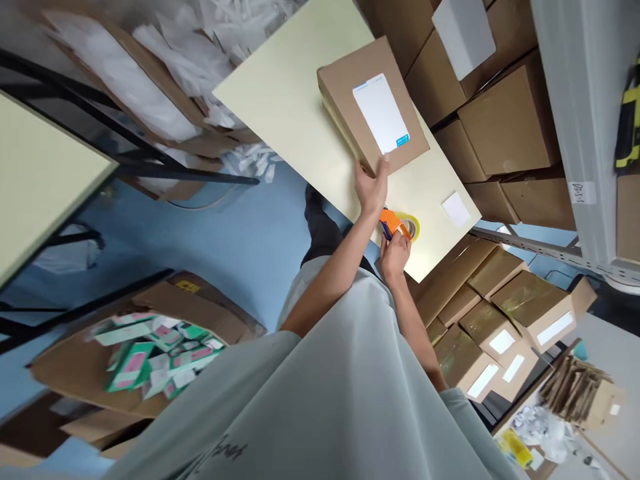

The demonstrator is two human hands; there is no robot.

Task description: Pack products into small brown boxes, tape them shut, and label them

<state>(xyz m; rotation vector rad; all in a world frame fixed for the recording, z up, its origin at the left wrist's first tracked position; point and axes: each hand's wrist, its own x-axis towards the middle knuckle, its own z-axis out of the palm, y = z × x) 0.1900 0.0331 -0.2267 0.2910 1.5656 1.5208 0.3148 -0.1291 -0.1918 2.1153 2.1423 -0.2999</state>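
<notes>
Loose pale grey-green top (350,373), short sleeves (dark script low on one side); dark legwear (321,230).

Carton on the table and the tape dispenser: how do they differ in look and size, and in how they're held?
The carton is brown and boxy; the tape dispenser is much smaller, orange and blue, with a yellow roll. The left hand holds the carton's near end as it lies flat, while the tape dispenser sits in the right hand's grip. Both have a hand on them.
</notes>
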